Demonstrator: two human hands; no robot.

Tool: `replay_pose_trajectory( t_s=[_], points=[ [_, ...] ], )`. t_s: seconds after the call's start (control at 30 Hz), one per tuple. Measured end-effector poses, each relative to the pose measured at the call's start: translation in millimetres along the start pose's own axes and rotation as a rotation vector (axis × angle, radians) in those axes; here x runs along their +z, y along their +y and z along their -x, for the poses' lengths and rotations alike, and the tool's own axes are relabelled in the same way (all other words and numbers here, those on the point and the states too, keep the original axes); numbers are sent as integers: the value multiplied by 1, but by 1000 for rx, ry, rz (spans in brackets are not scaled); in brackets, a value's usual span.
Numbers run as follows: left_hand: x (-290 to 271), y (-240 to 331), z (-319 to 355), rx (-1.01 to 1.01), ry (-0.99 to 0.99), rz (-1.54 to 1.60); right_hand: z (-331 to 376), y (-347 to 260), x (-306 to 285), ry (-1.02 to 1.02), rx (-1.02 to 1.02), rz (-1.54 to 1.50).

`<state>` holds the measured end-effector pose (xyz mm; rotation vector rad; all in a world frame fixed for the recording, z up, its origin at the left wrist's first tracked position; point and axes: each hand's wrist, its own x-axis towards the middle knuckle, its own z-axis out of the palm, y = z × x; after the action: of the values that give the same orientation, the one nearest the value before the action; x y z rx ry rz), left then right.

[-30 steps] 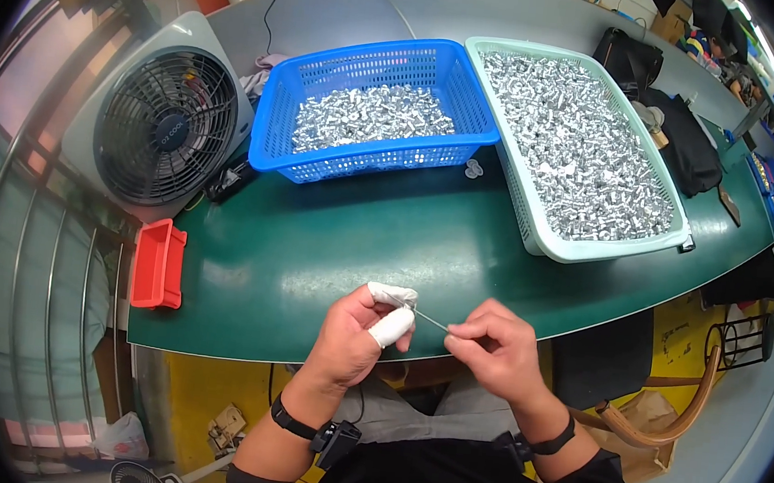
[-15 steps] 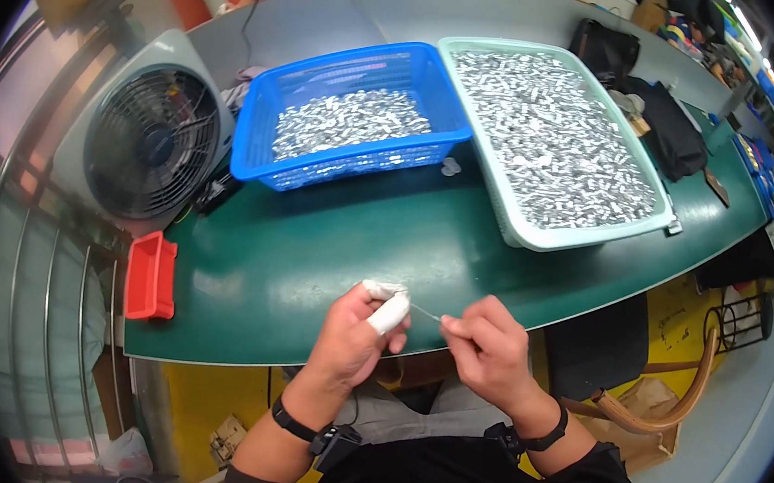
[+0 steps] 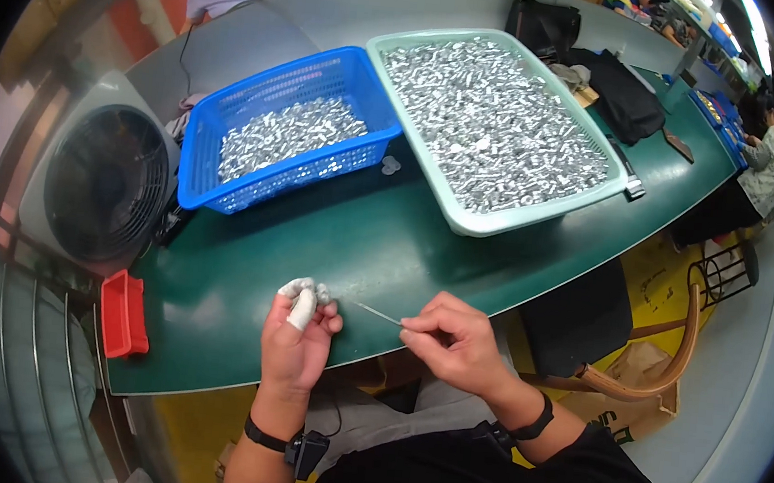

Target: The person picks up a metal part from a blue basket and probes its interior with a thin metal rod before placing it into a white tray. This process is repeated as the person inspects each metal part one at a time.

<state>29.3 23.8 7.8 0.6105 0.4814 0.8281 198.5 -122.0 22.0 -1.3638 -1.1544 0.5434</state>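
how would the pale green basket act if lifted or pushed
The pale green basket is probably heavy, being nearly full of small metallic pieces. These lie loose and might spill if tilted. Its broad, low shape suggests sliding rather than tipping.

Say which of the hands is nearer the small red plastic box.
Left. The left hand is to the right of the red box; the right hand is farther right.

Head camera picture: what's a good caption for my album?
Right hand holding a thin rod near the left hand, before a blue basket and a pale-green basket, both holding silvery pieces.
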Motion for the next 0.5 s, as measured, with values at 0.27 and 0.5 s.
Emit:
replay_pose_trajectory(
  t_s=[0.27,0.5],
  points=[
    [5,0,1,-210,-55,150,0,-6,4,-32,103,-63],
    [0,-4,3,-245,-69,164,0,-5,5,-39,139,-86]
  ],
)
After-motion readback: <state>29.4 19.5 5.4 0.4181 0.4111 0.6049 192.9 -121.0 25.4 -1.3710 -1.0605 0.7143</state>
